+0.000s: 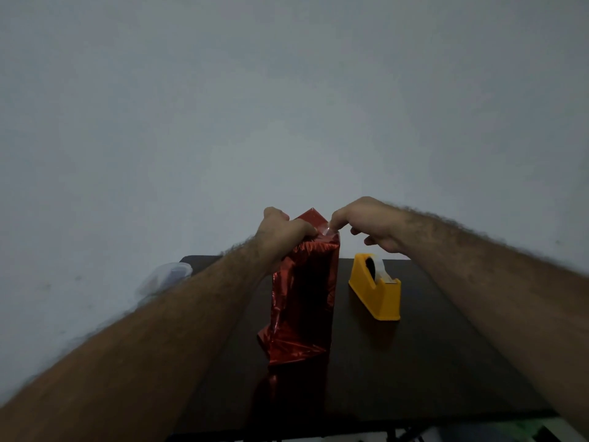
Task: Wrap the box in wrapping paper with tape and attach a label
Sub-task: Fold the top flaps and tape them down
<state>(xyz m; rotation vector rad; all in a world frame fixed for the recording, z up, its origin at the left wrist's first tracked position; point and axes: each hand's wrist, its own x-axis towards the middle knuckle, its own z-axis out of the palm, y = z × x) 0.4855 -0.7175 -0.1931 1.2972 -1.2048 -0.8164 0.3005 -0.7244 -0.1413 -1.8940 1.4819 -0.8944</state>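
Standing upright near the middle of a dark table [446, 362]: one box [302, 291], tall, its long axis vertical, covered in shiny red wrapping paper; the lower paper hangs loose and crumpled at the near left corner.

Tape holder [376, 290], yellow, just to the right of the box, apart from it, roll seated in its slot.

Left hand [280, 228], fingers curled round the box's upper left edge, gripping paper against it.

Right hand [369, 223], at the box's upper right corner, thumb and forefinger pinching a short clear strip of tape [326, 230] down onto the folded top flap; other fingers loosely curled.

Both hands meet at the top end, so the coming move likely turns on that flap: the right is the nearer to the tape holder for a further strip.

Hard to make out: a pale blurred object [169, 275] at the table's far left corner, partly behind the left forearm. No label visible. The box's far side is hidden.
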